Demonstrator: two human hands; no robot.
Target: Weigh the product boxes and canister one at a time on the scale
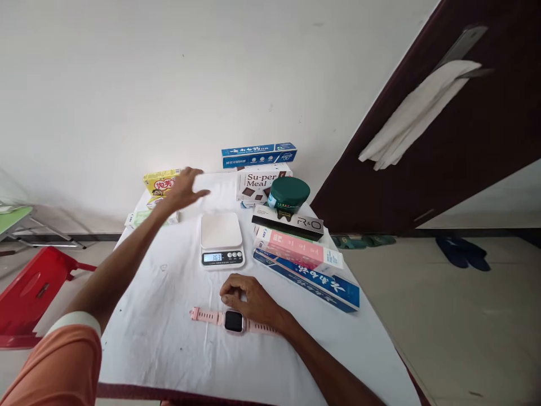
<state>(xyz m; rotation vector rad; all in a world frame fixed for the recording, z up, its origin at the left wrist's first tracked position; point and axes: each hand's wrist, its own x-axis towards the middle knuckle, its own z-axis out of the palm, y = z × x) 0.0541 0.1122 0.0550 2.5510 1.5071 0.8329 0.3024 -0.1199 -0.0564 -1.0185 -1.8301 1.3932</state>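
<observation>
The person's left hand [182, 190] is stretched out toward the far left of the table [169, 338], fingers spread and slack, holding nothing. It hovers just in front of a yellow snack box [158, 183] that stands upright at the far left corner. I cannot tell whether the fingertips touch the box or hang just clear of it; the palm overlaps its right edge as seen from here.

That box looks like thin printed cardboard, so I judge it light, fairly stiff along its edges but easy to dent on the broad faces. Its narrow sides would be the safest place to pinch it, thumb on one and fingers on the other. The box lies to the left of and slightly behind the outstretched fingers.

The right hand [249, 299] rests on the white cloth near the front edge, fingers curled loosely downward, gripping nothing. A pink smartwatch [232, 321] lies flat just on its near side, its strap running under or against the wrist.

Between the two hands sits a small white kitchen scale [221, 239] with its platform bare and its display lit. To the right are stacked boxes, among them a pink carton [296, 248] and a blue toothpaste box [313, 282], with a green round tin [289, 194] on top.
</observation>
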